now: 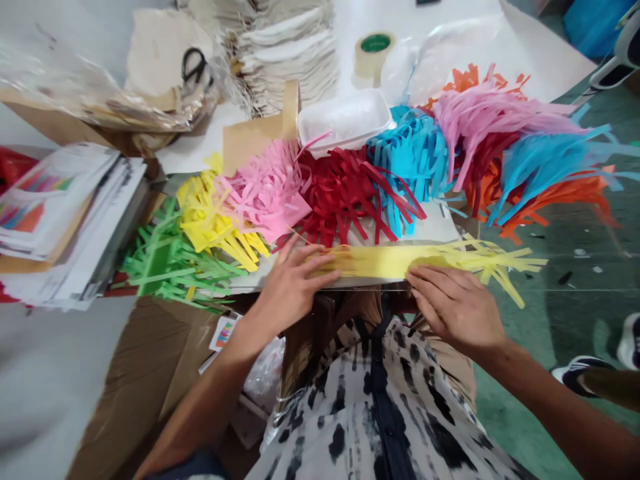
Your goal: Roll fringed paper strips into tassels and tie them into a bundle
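A long yellow fringed paper strip lies along the near edge of the table. My left hand rests on its left end with fingers stretched flat across the paper. On the strip's middle, my right hand presses down, fingers extended and close together. The strip's cut fringe fans out to the right past my right hand. Neither hand grips anything.
Behind the strip lie piles of fringed paper: green, yellow, pink, red, blue, and orange. A white plastic tub, tape roll, scissors and stacked printed sheets sit farther back.
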Motion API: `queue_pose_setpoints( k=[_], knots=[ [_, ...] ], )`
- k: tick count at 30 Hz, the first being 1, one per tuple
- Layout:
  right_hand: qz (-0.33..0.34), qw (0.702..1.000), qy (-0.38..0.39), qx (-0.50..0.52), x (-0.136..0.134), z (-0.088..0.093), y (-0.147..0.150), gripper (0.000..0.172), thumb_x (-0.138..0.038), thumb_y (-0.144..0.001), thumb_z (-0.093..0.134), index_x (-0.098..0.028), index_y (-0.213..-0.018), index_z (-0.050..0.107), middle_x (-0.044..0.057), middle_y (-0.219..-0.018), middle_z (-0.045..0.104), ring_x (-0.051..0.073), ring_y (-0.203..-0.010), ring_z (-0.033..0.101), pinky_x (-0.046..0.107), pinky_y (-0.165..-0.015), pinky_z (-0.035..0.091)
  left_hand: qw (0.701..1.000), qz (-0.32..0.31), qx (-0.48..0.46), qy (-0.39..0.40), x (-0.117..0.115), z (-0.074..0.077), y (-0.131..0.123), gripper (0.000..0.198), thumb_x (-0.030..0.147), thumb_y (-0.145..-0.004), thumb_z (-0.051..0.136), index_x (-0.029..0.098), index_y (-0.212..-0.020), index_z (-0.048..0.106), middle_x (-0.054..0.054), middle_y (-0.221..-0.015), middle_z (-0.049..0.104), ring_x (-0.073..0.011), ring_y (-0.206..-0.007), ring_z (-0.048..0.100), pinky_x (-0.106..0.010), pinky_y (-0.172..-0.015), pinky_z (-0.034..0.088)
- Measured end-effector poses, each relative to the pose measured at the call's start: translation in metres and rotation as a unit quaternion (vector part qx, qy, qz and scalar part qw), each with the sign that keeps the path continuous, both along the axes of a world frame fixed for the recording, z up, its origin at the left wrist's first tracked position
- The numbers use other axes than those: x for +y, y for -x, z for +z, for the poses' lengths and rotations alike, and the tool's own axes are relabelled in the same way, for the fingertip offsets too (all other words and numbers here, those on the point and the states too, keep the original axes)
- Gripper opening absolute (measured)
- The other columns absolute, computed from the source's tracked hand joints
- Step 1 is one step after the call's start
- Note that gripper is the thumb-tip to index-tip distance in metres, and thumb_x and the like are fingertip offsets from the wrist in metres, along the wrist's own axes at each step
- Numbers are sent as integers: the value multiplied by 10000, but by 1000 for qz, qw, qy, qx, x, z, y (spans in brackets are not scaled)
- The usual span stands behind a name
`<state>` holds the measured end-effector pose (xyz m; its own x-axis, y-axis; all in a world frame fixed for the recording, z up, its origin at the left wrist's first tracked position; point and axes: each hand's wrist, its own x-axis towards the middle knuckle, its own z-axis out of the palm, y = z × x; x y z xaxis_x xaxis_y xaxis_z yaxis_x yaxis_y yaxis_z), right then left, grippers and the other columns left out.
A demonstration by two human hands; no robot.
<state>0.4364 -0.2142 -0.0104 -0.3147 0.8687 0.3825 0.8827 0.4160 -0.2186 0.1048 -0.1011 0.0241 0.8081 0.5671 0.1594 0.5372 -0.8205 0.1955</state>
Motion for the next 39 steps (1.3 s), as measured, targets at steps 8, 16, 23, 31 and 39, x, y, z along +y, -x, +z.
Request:
queue_pose_setpoints(
  k=[8, 16, 23, 31, 39],
  knots=[
    [27, 997, 70, -1, 22, 9, -9, 335, -277, -1019, 583, -151, -1299, 719, 144, -1304, 732, 316, -1141, 681, 462, -973, 539, 990, 69, -121, -13, -6, 27, -35, 265, 134, -899, 616, 265, -1061, 780, -57, -1134, 791, -243, -1142, 675, -469, -1069, 559],
    [53, 994, 71, -65, 33, 17, -15, 398, -208, -938, 572, -148, -1306, 711, 137, -1285, 747, 326, -1091, 675, 468, -908, 516, 995, -55, -78, -6, -12, -21, -111, 312, 135, -980, 538, 116, -1252, 689, -163, -1233, 729, -275, -1188, 652, -454, -1063, 574],
    [43, 997, 25, -52, 37, 13, -18, 275, -283, -1023, 574, -174, -1208, 746, 99, -1206, 786, 281, -1012, 695, 415, -879, 472, 995, -23, -93, -10, -10, -16, -110, 274, 323, -1037, 578, 132, -1193, 697, -113, -1180, 746, -262, -1092, 651, -399, -977, 570],
    [34, 998, 19, -41, 43, 16, -11, 341, -397, -1035, 608, -160, -1243, 737, 116, -1165, 793, 295, -1027, 686, 429, -873, 433, 996, -15, -67, -65, -9, -23, -115, 204, 194, -1062, 523, 166, -1062, 725, -78, -1075, 764, -217, -1025, 669, -346, -925, 551],
    [35, 998, 47, 20, 45, 13, -30, 134, -277, -1046, 620, -205, -1053, 734, 58, -1067, 798, 244, -927, 694, 372, -805, 406, 994, 14, -100, -30, -9, -20, -90, 180, 169, -1066, 543, 178, -1078, 722, -57, -1078, 781, -197, -994, 665, -335, -873, 546]
  ],
)
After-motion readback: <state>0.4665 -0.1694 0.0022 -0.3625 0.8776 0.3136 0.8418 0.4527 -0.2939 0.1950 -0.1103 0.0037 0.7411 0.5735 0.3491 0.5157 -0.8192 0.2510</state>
